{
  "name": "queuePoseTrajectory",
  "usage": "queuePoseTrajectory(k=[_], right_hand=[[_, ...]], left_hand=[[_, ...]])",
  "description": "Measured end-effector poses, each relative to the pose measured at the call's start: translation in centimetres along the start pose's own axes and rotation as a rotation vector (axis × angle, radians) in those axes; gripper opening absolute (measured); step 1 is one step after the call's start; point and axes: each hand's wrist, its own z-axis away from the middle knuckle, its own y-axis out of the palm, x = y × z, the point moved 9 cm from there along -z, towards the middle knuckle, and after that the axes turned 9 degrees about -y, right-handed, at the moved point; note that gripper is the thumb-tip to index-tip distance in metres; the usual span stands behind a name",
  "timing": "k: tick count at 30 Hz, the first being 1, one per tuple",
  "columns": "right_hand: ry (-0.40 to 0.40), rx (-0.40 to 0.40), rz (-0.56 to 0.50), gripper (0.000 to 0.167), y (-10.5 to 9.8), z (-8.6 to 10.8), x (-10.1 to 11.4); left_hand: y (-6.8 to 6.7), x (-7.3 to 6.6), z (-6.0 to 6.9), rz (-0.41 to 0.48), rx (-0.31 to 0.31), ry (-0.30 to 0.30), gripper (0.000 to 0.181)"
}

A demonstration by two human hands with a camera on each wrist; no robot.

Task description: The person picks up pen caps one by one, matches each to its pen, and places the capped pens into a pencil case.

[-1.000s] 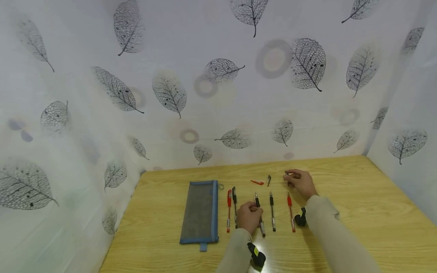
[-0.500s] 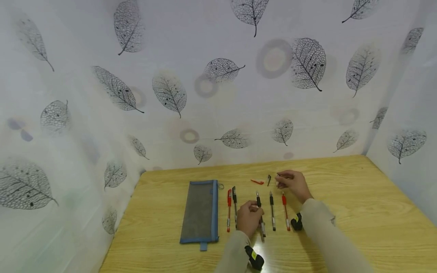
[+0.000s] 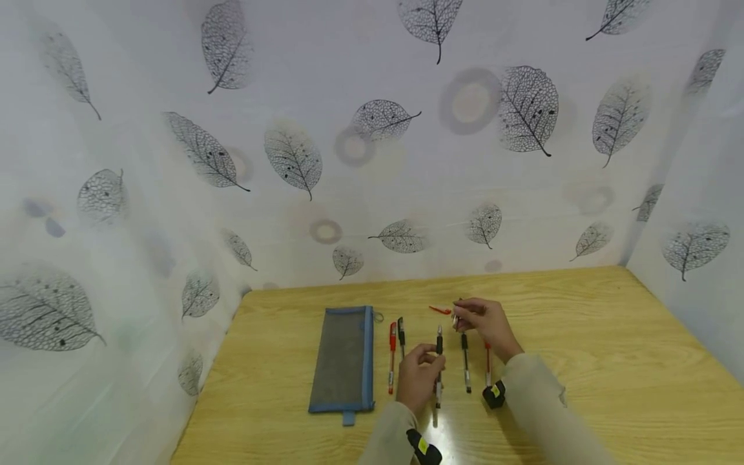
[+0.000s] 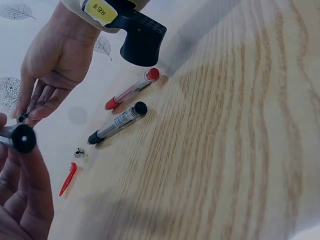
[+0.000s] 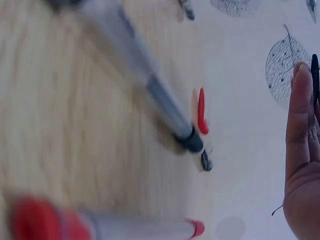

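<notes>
In the head view my left hand (image 3: 420,378) grips an uncapped black pen (image 3: 439,345), held upright in the picture with its tip away from me. My right hand (image 3: 488,324) pinches a small dark cap, also in the right wrist view as a black cap (image 5: 315,75) at the fingers of the hand (image 5: 305,150). Beside it lie an uncapped black pen (image 3: 465,361) and a red pen (image 3: 488,365), partly covered by the right hand. A red cap (image 3: 440,310) and, in the left wrist view, a loose black cap (image 4: 79,151) lie beyond the pens.
A grey mesh pouch (image 3: 341,361) with blue edges lies on the left of the wooden table (image 3: 261,387). Right of it are a capped red pen (image 3: 392,355) and a capped black pen (image 3: 402,332). A leaf-patterned curtain stands behind.
My right hand has moved left with the cap, over the far ends of the pens. The uncapped red pen has shifted left. The pen in my left hand has turned straighter.
</notes>
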Motion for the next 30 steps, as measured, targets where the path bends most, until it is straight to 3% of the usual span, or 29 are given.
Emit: queuePoseTrajectory(k=[15,23,30], right_hand=[[-0.028,-0.098,-0.076,0.045,2.0,1.9,1.7],[-0.053,-0.156,-0.084,0.039,1.9,2.4,2.0],[-0.072,-0.119,-0.111,0.038,2.7,2.6,2.7]], left_hand=[[-0.3,-0.3,1.4,0.066,-0.029,0.067,0.020],[-0.2,-0.2,1.6,0.101,-0.028,0.055,0.021],[-0.5,-0.1,1.8,0.135,-0.051,0.056,0.024]])
